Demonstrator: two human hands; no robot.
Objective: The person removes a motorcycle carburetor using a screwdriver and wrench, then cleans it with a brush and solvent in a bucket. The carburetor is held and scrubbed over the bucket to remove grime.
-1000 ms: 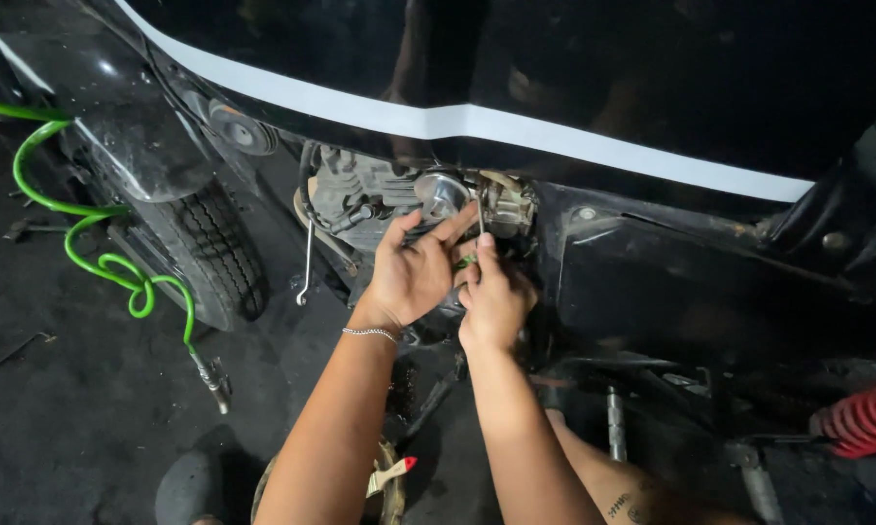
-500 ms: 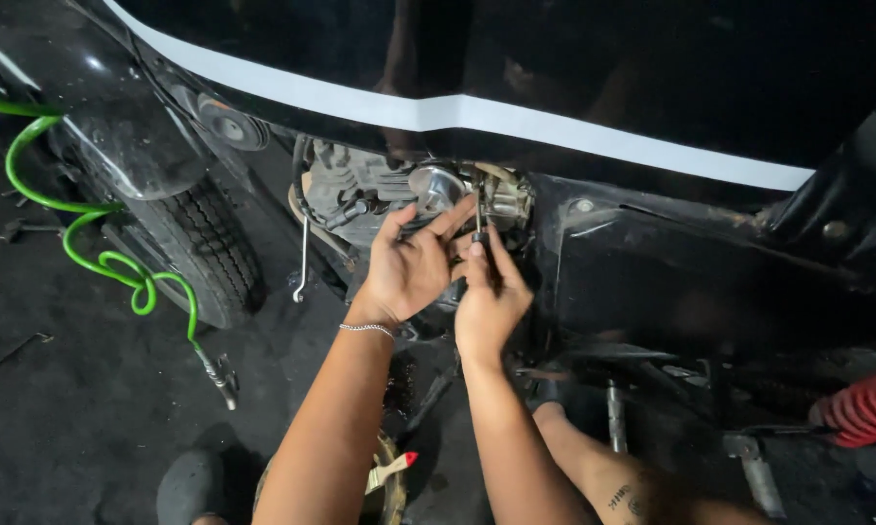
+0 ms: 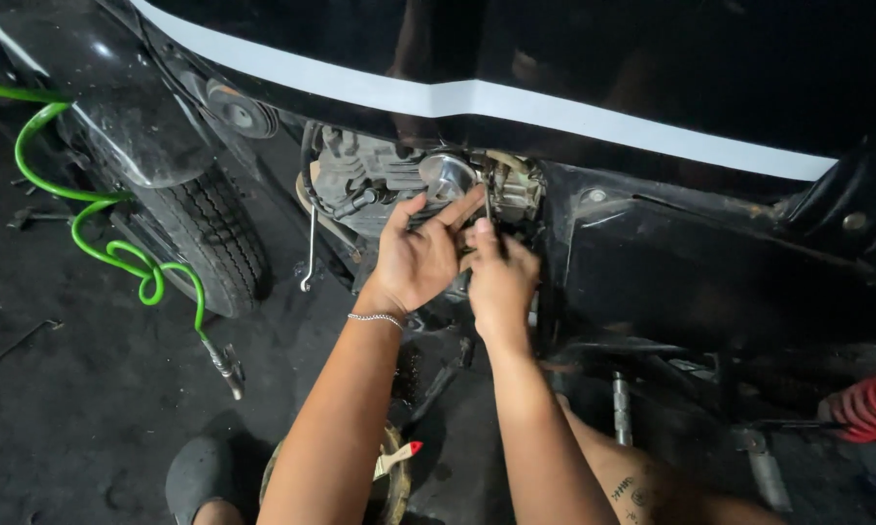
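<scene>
The grimy grey engine (image 3: 399, 180), with a shiny round cap (image 3: 445, 175), sits under the black panel (image 3: 652, 58) beside the tyre (image 3: 210, 243); the left hand (image 3: 414, 262) spreads open fingers against it, while the right hand (image 3: 496, 282) pinches a thin tool, hardly visible.

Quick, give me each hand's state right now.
Left hand: open, fingers spread against the engine's round metal cap.
Right hand: closed, pinching something at the engine; what, cannot be told.
</scene>
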